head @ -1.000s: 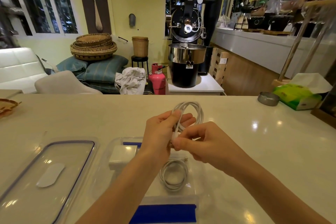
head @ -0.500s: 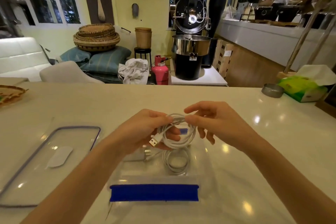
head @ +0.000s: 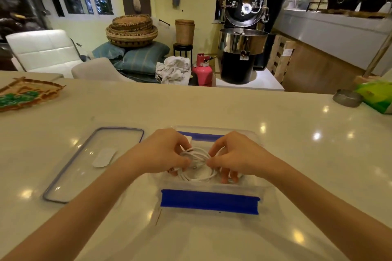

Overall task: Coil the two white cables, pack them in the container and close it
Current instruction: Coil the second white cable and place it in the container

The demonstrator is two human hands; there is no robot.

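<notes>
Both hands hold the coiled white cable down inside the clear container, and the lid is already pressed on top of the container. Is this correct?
Not quite. The head view shows the lid lying flat on the counter, to the left of the container, which is open. The rest holds: the left hand and the right hand hold the coiled white cable inside it.

lid (head: 70, 176) left of container (head: 210, 201), coiled cables (head: 197, 165) inside container
</notes>
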